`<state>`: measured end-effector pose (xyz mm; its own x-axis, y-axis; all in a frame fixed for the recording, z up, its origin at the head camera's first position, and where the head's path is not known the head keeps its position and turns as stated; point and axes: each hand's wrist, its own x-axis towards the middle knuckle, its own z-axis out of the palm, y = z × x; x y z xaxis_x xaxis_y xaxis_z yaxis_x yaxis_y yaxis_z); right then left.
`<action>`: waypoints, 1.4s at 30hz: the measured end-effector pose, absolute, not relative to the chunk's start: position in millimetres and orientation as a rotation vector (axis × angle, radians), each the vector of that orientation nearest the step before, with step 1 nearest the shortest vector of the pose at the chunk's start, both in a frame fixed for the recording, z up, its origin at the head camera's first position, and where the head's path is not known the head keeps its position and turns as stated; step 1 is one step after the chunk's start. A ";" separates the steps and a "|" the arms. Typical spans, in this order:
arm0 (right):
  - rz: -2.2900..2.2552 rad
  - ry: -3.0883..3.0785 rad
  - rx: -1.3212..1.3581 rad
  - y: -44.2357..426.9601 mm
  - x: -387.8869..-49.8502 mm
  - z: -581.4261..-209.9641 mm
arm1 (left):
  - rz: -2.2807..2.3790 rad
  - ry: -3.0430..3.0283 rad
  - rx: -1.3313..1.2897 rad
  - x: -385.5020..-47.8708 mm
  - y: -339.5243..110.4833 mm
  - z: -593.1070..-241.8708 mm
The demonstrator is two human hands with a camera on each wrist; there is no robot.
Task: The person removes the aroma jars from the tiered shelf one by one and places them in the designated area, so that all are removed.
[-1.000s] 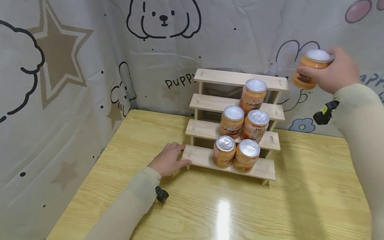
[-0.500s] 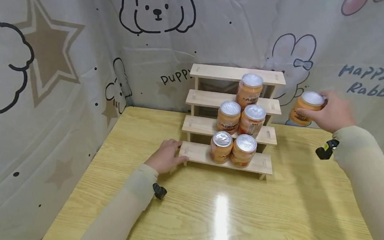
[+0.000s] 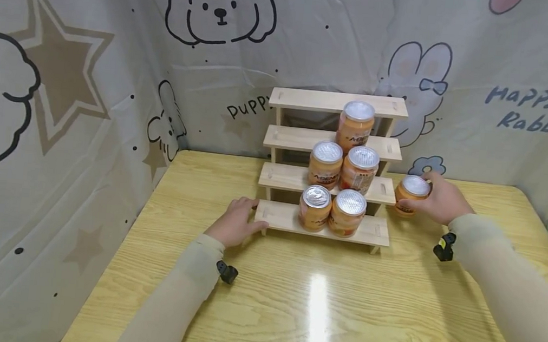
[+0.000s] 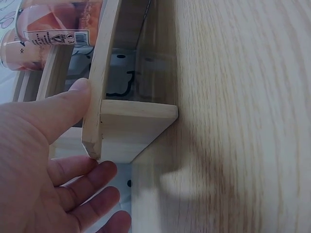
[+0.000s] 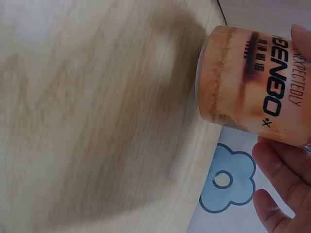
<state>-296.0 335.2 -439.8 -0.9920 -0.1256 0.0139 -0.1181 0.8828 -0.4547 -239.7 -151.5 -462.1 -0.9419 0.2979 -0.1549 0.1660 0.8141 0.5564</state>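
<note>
A four-step wooden display rack (image 3: 277,215) stands on the table. My left hand (image 3: 232,226) grips the left end of its lowest board, the thumb (image 4: 73,104) on the board and the fingers curled by its end. My right hand (image 3: 444,199) holds an orange can (image 3: 411,187) with a silver lid, just right of the rack and low over the table; whether its base touches the wood I cannot tell. Two cans, one of them the front left can (image 3: 314,210), sit on the lowest step. Two more, including the can (image 3: 325,164), stand one step up, and a single can (image 3: 355,126) above them.
The table (image 3: 253,299) has a yellow wood-grain top. A printed curtain (image 3: 333,51) rises behind it, and another stretch of curtain (image 3: 83,176) runs down the left side. The rack's top board (image 3: 305,99) carries no can.
My right hand has brought the can down from in front of the back curtain to table height, then leftward beside the rack. My left hand has stayed on the lowest board.
</note>
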 end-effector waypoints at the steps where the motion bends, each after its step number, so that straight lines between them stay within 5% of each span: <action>1: -0.735 3.031 -0.197 334.6 -296.4 -440.7 | 0.820 2.764 0.357 -239.8 -151.7 -461.8; 21: -0.620 2.937 -0.212 339.3 -294.9 -427.7 | 0.836 2.757 0.396 -239.6 -147.2 -461.4; 42: -0.759 3.120 -0.289 274.2 -317.6 -308.0 | 0.856 2.752 0.359 -239.2 -150.3 -461.3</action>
<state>-317.6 274.2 -308.0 -0.9806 -0.1536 0.1220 -0.1925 0.8735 -0.4472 -239.2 -150.3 -461.3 -0.9418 0.3004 -0.1509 0.1617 0.7984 0.5800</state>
